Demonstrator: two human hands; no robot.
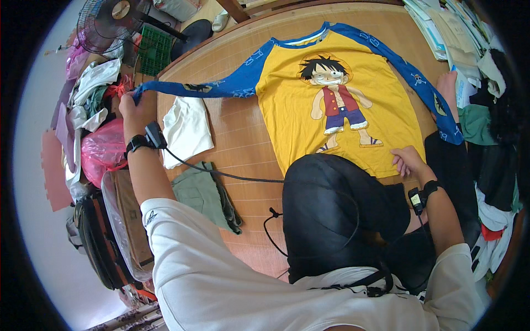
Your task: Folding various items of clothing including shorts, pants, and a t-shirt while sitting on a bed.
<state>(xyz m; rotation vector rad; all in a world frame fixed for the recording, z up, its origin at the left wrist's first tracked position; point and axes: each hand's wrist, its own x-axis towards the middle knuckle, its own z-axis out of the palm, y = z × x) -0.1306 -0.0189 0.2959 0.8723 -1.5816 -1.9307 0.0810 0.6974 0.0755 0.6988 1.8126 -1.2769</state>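
Note:
A yellow long-sleeved shirt [285,120] with blue sleeves and a printed cartoon figure lies spread out, its collar away from me. My left hand [138,105] grips the cuff of the blue sleeve on the left, which is stretched out sideways. Near the shirt's lower right hem is my right hand [408,161], its fingers loosely curled; whether it touches the fabric I cannot tell. The other sleeve slants down to the right, its cuff by my leg. A folded white garment [188,128] and folded green trousers or shorts [205,194] lie below the stretched sleeve.
At the left are a pink plastic bag [103,151], piled clothes [93,87] and a dark case [97,244]. A fan [114,25] and green crate [155,51] stand at the upper left. Papers [449,35] and more clothes [492,165] line the right. A black cable crosses my knee.

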